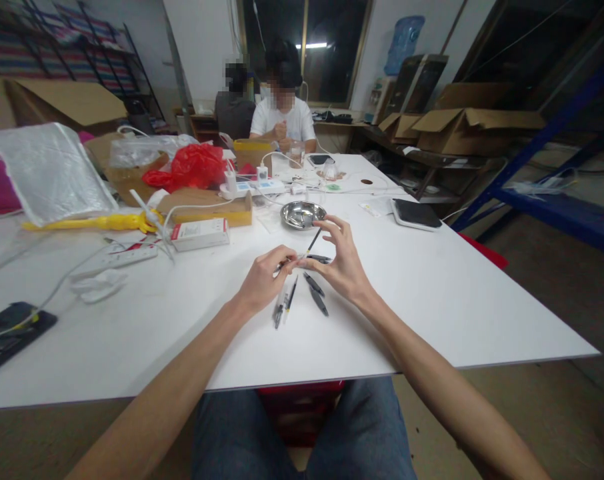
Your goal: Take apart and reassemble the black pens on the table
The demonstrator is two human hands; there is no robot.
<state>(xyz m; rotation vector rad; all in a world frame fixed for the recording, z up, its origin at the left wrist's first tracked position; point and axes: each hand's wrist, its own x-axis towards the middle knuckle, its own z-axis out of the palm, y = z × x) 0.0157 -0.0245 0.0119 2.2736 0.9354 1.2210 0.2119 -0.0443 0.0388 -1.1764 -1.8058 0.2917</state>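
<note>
My left hand (268, 279) is closed, pinching a pen barrel (281, 267) that its fingers mostly hide. From the fingertips a thin dark pen refill (314, 241) slants up and to the right. My right hand (346, 261) curves around the refill, with fingertips at its upper end and the thumb reaching toward the left fingertips. On the table below lie a clear pen barrel (279, 311), another refill (292, 294) and two dark grip pieces or caps (317, 296). More dark pen parts (319, 259) lie behind the right thumb.
A shiny metal bowl (296, 213) stands just beyond my hands. To the left are a white box (201, 235), a power strip (255, 187), cables and a red plastic bag (189, 167). A black-topped device (416, 214) lies right. Across the table sits a person (283, 120) in white.
</note>
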